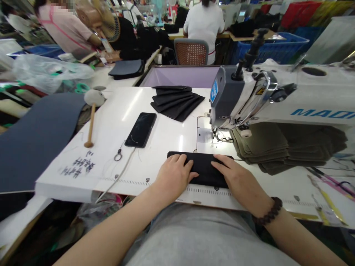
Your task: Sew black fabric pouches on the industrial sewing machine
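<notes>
A small black fabric piece (pixel 203 167) lies flat on the white sewing table (pixel 116 122), just in front of the needle of the sewing machine (pixel 244 96). My left hand (pixel 173 176) rests on its left end, fingers stretched flat over the cloth. Over its right end lies my right hand (pixel 238 180), also flat with the fingers extended; a dark bead bracelet (pixel 268 212) is on that wrist. Both hands press the piece down near the table's front edge.
A stack of black fabric pieces (pixel 176 101) lies further back, a black phone (pixel 141 129) to its left, and a wooden mallet (pixel 91 118) beyond. Olive fabric pieces (pixel 280 147) are piled under the machine arm. Dark blue fabric (pixel 36 136) covers the left. Other people work at the back.
</notes>
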The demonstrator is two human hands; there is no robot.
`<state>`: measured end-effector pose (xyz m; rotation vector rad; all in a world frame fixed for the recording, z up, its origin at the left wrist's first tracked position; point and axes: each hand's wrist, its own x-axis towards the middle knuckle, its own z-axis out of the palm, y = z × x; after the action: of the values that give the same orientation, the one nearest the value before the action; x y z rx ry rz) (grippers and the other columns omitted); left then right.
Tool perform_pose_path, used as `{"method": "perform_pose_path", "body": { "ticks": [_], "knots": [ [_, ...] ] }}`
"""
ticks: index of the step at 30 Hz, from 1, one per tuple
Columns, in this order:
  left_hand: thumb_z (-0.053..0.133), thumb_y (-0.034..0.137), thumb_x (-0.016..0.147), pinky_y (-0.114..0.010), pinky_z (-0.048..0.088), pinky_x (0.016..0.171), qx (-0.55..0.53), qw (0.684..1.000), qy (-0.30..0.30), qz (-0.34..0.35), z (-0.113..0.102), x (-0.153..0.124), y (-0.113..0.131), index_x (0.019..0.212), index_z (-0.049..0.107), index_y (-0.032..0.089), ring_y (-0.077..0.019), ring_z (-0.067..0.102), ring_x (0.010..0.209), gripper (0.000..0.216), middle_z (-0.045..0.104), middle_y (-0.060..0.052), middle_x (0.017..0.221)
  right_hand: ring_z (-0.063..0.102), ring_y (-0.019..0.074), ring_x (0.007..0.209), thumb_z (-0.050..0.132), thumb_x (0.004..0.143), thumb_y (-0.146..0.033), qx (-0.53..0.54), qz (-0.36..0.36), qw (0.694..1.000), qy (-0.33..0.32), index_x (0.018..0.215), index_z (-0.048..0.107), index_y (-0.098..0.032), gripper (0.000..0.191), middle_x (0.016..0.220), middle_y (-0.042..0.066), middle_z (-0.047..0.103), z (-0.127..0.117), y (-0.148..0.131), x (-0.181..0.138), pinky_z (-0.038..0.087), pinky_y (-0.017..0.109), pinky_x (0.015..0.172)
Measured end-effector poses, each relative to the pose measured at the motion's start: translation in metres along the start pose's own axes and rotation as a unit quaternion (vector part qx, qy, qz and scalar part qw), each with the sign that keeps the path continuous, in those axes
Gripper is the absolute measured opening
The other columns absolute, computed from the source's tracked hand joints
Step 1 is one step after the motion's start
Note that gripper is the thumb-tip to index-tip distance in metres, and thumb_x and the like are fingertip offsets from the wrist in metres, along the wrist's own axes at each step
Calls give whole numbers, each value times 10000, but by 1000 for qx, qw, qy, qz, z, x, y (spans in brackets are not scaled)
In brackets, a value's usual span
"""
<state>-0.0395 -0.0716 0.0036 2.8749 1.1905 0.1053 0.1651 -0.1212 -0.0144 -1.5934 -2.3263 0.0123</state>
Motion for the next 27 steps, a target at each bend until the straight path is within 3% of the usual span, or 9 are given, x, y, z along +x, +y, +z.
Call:
{"method": "perform_pose_path", "body": {
  "ticks": [2,4,7,10,15,22,27],
  "knots": [
    [493,361,848,-372,462,739,2,1000,-5,1,1,6,9,875,604,94,-245,537,841,291,559,-106,849,498,202,1016,253,823,-30,8,-27,999,-21,1017,595,-86,397,1119,134,541,4,-1,1,451,343,851],
    [482,345,857,-352,444,814,-2,1000,4,12,6,9,15,849,598,54,-251,522,927,313,559,-144,924,506,220,991,299,844,-78,-5,-28,999,-17,1001,599,-63,339,1073,148,560,5,-3,3,446,358,856],
    [448,351,873,-338,389,920,-13,999,26,19,14,11,20,1052,520,0,-258,453,1078,400,494,-196,1132,495,258,969,412,863,-237,-23,-18,1000,-9,1070,565,-48,319,1047,165,551,7,-9,3,423,417,863],
    [447,370,869,-372,363,947,-36,999,17,10,19,8,21,1214,403,54,-261,401,1136,470,407,-174,1259,460,287,1014,447,855,-323,-37,-16,999,-19,1111,543,-62,377,1075,175,523,10,-15,1,362,481,905],
    [486,385,842,-414,358,942,-48,999,5,-21,24,4,20,1245,392,115,-287,363,1160,495,339,-148,1324,324,291,1180,358,890,-290,-47,-17,999,-14,1164,488,-35,397,1244,206,410,21,-16,-6,288,491,962],
    [467,430,841,-435,287,1005,-35,999,8,-31,28,4,20,1278,361,131,-279,293,1229,540,243,-137,1384,204,259,1257,386,878,-320,-32,3,998,-53,1229,413,-101,415,1362,151,280,22,-11,-8,199,531,990],
    [397,563,822,-470,245,1022,12,999,-2,-42,33,-8,-5,1306,288,58,-295,176,1284,708,217,-161,1390,192,248,1263,424,863,-315,-31,13,998,-60,1235,405,-115,423,1374,135,266,21,-12,-8,174,526,1000]
  ]
}}
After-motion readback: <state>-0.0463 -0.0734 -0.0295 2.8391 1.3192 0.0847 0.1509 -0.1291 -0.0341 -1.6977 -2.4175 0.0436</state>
